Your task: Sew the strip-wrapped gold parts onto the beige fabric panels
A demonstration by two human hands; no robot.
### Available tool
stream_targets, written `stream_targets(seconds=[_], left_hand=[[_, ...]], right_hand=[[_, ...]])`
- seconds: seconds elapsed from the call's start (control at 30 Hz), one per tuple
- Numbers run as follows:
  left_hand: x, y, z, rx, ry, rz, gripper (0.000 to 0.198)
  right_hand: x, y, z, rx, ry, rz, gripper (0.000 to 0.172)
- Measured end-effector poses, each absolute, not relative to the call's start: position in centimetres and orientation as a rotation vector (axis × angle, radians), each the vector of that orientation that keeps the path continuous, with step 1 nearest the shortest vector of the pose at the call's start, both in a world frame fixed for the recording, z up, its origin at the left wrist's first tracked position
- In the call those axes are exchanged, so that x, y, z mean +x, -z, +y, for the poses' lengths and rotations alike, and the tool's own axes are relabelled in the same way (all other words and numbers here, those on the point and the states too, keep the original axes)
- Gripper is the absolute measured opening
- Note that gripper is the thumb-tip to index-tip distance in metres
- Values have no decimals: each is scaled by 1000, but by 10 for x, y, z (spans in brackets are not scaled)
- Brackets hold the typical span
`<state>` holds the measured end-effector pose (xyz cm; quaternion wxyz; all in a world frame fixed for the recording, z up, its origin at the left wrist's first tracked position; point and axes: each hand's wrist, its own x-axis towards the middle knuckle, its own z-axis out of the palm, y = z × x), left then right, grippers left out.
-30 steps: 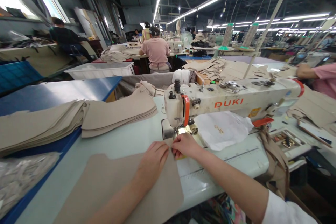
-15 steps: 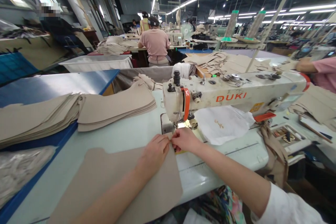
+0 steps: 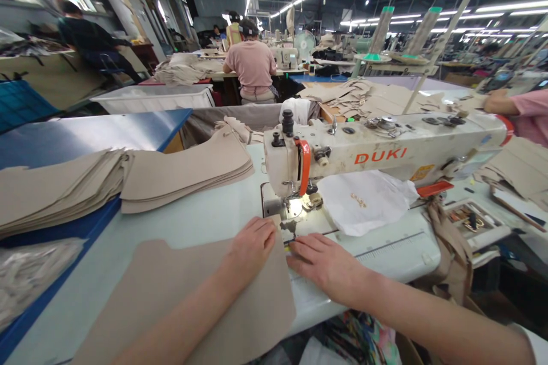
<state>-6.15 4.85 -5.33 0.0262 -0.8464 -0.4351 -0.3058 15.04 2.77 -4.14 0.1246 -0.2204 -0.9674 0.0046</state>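
Note:
A beige fabric panel (image 3: 171, 291) lies on the pale sewing table (image 3: 201, 222), with its far corner under the needle of the white DUKI sewing machine (image 3: 377, 154). My left hand (image 3: 250, 248) rests flat on the panel just before the needle, fingers stretched and close together. My right hand (image 3: 323, 262) lies flat on the table at the panel's right edge, fingers spread toward the presser foot (image 3: 293, 222). Neither hand grips anything.
Two stacks of cut beige pieces (image 3: 128, 177) sit at the left. A white cloth (image 3: 363, 202) lies behind the needle. A small parts tray (image 3: 471, 219) is at the right. A person in pink (image 3: 252, 65) sits ahead; another person's arm (image 3: 509, 104) shows far right.
My right hand has left its pinch at the fabric edge by the needle and moved back toward me, now lying flat and open. My left hand stays on the panel.

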Motion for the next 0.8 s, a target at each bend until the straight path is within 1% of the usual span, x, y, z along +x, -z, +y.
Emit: stream_targets(seconds=[0.13,0.27,0.4,0.6,0.8], left_hand=[[-61,54,49,-2599,922,-1323,24],[-63,58,49,-2603,904,-1294,24],[-65,62,49,-2603,850,-1253,26],[-65,63,48,-2583,790,-1206,26],[-62,59,48,-2553,726,-1148,31]], right_hand=[[133,48,37,-713,-18,-2687,9],[119,58,42,-725,-27,-2536,9],[117,63,41,-633,-52,-2582,8],[119,66,40,-629,-84,-2583,9],[119,67,40,-646,-80,-2572,9]])
